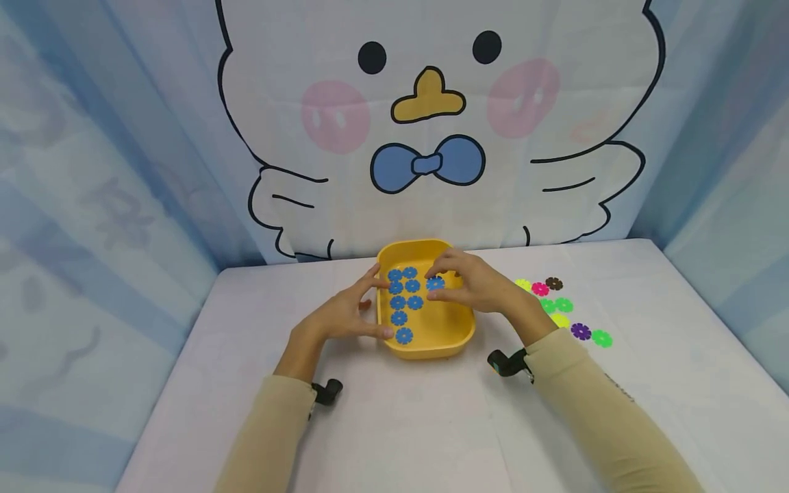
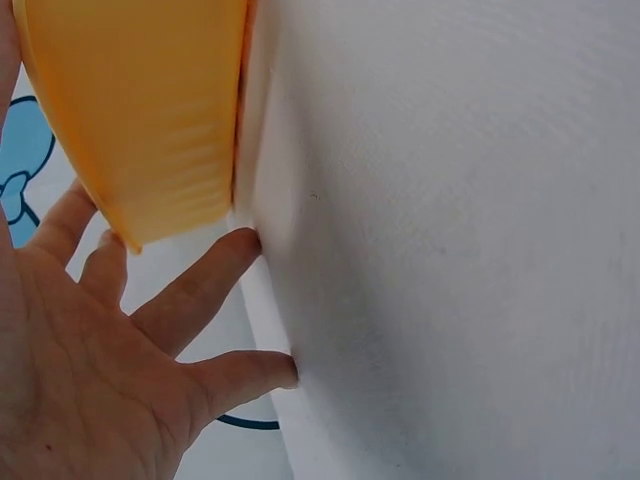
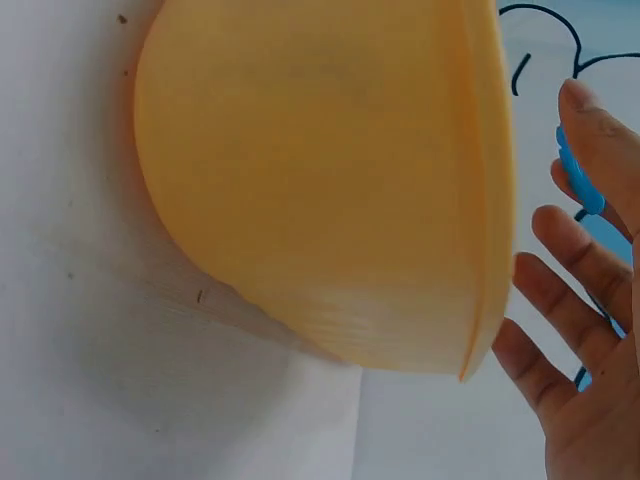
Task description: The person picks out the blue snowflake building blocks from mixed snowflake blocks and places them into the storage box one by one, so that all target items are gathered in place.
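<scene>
A yellow plastic tray stands on the table, with several blue notched plastic discs lying in two columns in its left part. My left hand rests at the tray's left rim, thumb and one finger on the edge. In the left wrist view its fingers are spread and fairly straight, some tips touching the tabletop. Above the tray's right part, my right hand pinches a blue notched disc between thumb and index finger. The other fingers of that hand hang apart, near the tray rim.
On the table right of the tray lie loose discs in green, purple, pink, brown and yellow, some partly behind the right forearm. A curtain with a cartoon figure hangs at the table's back edge.
</scene>
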Demonstrator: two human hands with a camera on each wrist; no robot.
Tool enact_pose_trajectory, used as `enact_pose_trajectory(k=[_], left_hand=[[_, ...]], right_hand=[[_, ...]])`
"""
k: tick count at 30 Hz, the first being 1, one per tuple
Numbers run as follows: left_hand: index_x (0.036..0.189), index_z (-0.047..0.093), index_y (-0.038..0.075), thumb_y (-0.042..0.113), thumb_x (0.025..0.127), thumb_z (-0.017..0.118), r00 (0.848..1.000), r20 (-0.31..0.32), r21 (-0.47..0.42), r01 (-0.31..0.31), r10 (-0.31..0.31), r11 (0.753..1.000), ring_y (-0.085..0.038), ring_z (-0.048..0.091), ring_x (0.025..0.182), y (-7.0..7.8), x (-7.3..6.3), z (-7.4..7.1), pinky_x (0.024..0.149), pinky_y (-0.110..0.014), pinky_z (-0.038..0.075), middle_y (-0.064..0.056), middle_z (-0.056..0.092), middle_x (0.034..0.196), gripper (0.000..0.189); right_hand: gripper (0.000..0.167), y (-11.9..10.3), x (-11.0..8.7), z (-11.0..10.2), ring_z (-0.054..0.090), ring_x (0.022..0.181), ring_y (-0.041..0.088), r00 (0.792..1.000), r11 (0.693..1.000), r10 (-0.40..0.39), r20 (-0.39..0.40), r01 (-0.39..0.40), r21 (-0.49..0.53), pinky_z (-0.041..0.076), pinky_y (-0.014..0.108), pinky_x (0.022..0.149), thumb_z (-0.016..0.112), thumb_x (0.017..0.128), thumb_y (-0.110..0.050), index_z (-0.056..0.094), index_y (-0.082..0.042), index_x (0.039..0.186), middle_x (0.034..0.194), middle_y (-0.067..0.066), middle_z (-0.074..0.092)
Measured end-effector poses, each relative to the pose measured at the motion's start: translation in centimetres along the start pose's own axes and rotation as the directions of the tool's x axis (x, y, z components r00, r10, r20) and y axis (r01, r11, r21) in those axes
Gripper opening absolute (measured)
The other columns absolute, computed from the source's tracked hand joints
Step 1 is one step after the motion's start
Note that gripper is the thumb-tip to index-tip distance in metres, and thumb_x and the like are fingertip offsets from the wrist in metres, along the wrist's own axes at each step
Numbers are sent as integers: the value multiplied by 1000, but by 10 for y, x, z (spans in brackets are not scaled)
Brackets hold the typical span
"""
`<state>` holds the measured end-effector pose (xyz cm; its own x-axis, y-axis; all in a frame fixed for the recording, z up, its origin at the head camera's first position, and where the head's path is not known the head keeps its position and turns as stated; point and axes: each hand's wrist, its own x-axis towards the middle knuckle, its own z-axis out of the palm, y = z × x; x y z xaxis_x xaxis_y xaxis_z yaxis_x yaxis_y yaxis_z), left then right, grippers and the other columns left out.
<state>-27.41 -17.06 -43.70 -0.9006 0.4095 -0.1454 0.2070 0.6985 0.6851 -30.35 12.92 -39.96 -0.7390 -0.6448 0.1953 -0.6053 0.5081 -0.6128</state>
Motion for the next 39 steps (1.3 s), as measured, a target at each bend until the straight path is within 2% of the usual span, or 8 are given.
enact_pose_trajectory(k=[3, 8, 17, 28, 34, 39], left_hand=[[151, 45, 32, 52, 71, 92, 1000, 0, -2, 10, -10, 1000, -35, 53, 138, -1, -1, 0, 113, -57, 43, 26, 1, 170, 95], [151, 44, 30, 53, 71, 91, 1000, -4, 13, -11, 11, 1000, -35, 53, 138, -2, 0, 0, 111, -57, 44, 23, 1, 171, 95], [152, 44, 31, 52, 73, 91, 1000, 9, 13, -8, 8, 1000, -36, 54, 138, -1, 2, -2, 112, -57, 43, 24, 0, 170, 95], [151, 44, 31, 51, 73, 91, 1000, 7, -4, -4, 4, 1000, -36, 53, 138, -1, -2, -3, 113, -57, 43, 23, 0, 171, 94], [152, 43, 30, 50, 74, 91, 1000, 14, -22, -13, 13, 1000, -37, 53, 138, 0, -1, -1, 114, -56, 42, 23, -1, 171, 93], [151, 44, 30, 49, 74, 91, 1000, 3, -18, -17, 17, 1000, -37, 54, 137, 0, -1, 0, 113, -56, 43, 23, 0, 171, 93]], right_hand=[[36, 1, 1, 6, 58, 116, 29, 1000, 1000, 7, 11, -8, 17, 49, 50, 106, 81, 90, -36, 74, -15, 118, 118, -1, 64], [37, 0, 2, 11, 58, 117, 33, 1000, 999, 2, 16, -2, 35, 49, 49, 106, 81, 90, -33, 73, -11, 118, 118, 0, 64], [34, -4, 10, 25, 56, 120, 25, 998, 1000, 18, 58, -19, 10, 47, 50, 111, 85, 86, -31, 75, -13, 113, 122, 1, 64], [31, -7, 20, 39, 57, 118, 24, 985, 984, 84, 150, -58, -168, 47, 45, 111, 86, 85, -34, 77, -16, 109, 122, 1, 61], [35, -8, 17, 48, 58, 111, 19, 981, 939, 92, 169, -29, -341, 50, 39, 106, 84, 85, -40, 78, -19, 112, 118, -3, 62], [36, -7, 15, 52, 59, 108, 19, 984, 915, 73, 163, -1, -404, 51, 38, 103, 85, 83, -43, 79, -22, 112, 117, -3, 64]])
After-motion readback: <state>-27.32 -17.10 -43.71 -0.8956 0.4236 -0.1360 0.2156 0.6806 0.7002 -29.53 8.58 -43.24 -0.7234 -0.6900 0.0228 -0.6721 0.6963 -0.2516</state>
